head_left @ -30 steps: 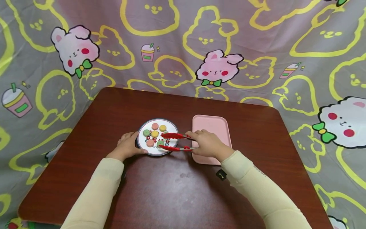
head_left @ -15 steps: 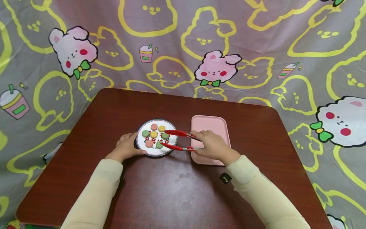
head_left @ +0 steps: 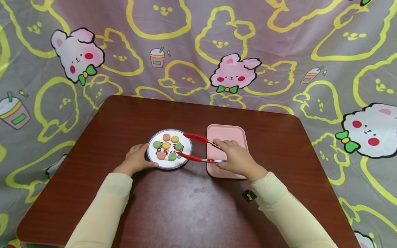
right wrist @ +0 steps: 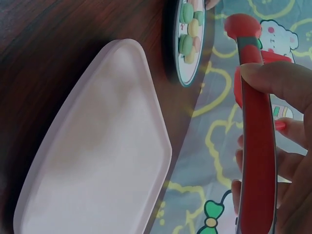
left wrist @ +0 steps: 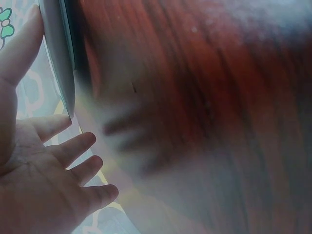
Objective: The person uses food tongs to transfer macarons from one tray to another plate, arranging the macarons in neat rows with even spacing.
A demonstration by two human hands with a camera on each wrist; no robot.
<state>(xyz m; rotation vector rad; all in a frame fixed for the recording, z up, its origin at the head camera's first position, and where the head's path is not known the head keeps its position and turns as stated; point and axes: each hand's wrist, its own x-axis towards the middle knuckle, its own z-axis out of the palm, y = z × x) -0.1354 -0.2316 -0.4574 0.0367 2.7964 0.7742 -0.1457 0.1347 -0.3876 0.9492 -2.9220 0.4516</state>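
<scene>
Several pink, yellow and green macarons (head_left: 166,146) lie on a round white plate (head_left: 152,156) with a dark rim and red pattern. My left hand (head_left: 134,160) holds the plate's left side, thumb and index finger at its edge; the other fingers extend away from it in the left wrist view. Red-tipped tongs (head_left: 198,159) are gripped in my right hand (head_left: 236,157), thumb along one arm. Their jaws are spread apart over the right part of the plate, with nothing between them. Beneath the right hand is a pink rectangular tray (right wrist: 105,146) with a bare surface.
Plate and tray stand side by side on a dark red-brown wooden table (head_left: 186,206), a narrow gap between them. Patterned cloth (head_left: 192,41) hangs behind the table and at both sides. A small black object (head_left: 249,196) shows beside the right cuff.
My right hand has drawn the tongs to the right and spread them wider, away from the macarons. A green macaron that the tongs covered now shows. The left hand stays at the plate.
</scene>
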